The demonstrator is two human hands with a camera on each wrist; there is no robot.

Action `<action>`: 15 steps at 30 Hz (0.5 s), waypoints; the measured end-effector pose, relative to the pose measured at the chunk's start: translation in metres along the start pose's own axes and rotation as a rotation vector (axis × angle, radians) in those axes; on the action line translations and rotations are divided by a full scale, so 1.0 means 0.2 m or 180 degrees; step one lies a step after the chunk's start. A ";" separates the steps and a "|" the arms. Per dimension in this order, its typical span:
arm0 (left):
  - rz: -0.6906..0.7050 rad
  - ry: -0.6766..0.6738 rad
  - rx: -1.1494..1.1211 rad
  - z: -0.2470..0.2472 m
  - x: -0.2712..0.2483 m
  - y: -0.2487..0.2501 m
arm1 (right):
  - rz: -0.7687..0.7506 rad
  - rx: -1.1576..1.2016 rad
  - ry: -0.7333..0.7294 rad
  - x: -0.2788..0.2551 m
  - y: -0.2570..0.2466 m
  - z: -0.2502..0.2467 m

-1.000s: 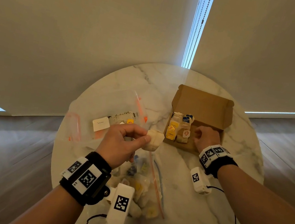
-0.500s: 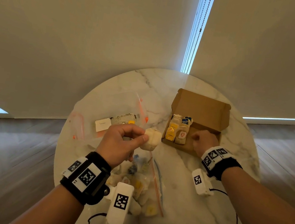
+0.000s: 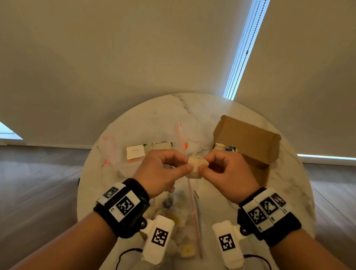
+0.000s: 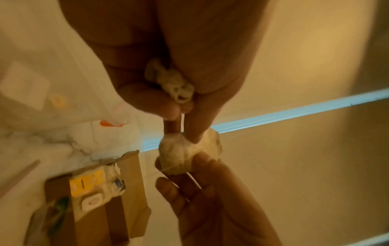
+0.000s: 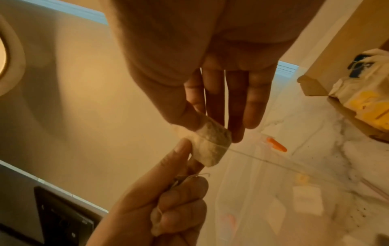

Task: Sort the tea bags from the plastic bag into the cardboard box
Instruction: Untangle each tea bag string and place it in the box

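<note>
Midair above a round marble table [image 3: 252, 218], a person's left hand [image 3: 158, 174] and right hand [image 3: 228, 178] are both pinching one pale tea bag [image 3: 197, 167] between thumb and fingertips. Seen from the left wrist, the left hand is also clutching a second crumpled tea bag [image 4: 170, 81] inside its curled fingers [image 4: 147, 99], with a thin string running toward the pinched bag. The right hand's other fingers [image 5: 254, 99] are lying fairly straight beyond the bag. Just behind the hands, the open cardboard box [image 3: 248, 142] is holding several tea bags with yellow and blue tags [image 5: 366, 103] at its left end. A clear plastic bag [image 3: 182, 215], apparently still holding more tea bags though blurred, is lying on the table beneath the wrists. Another clear zip bag [image 3: 148, 139] is lying further left.
</note>
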State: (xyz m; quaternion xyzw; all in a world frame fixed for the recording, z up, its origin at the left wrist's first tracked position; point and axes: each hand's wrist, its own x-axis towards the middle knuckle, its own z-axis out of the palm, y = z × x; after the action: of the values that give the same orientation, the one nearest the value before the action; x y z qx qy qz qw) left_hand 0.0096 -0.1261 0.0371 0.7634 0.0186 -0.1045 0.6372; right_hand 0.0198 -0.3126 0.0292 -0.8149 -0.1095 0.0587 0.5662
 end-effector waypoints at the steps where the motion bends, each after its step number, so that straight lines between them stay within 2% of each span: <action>1: 0.0053 -0.0047 0.0118 -0.02 -0.01 0.00 | 0.0004 -0.0145 -0.0055 -0.01 -0.01 0.01; 3: 0.0156 -0.0127 0.0222 -0.04 -0.02 0.01 | 0.0021 -0.0296 -0.0113 -0.01 -0.02 0.01; 5: 0.0243 -0.0139 0.0208 -0.06 -0.03 0.03 | 0.0172 0.0142 -0.0264 -0.03 -0.02 0.02; 7: 0.0292 -0.0062 0.0093 -0.06 -0.03 0.05 | 0.0472 0.0617 -0.0620 -0.04 0.00 0.04; 9: 0.0285 0.0072 -0.0069 -0.07 -0.02 0.07 | 0.0524 0.0313 -0.0940 -0.06 0.04 0.07; 11: 0.0282 0.0162 -0.0187 -0.07 -0.01 0.08 | 0.0377 -0.0170 -0.1058 -0.07 0.07 0.09; 15: 0.0267 0.0247 -0.0244 -0.07 0.01 0.09 | 0.0354 0.0200 -0.0982 -0.08 0.10 0.14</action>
State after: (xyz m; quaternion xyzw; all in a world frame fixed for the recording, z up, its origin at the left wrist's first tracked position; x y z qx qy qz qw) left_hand 0.0173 -0.1168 0.0564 0.7420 0.0153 -0.0472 0.6685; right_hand -0.0002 -0.2980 0.0012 -0.7829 -0.1479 0.2178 0.5637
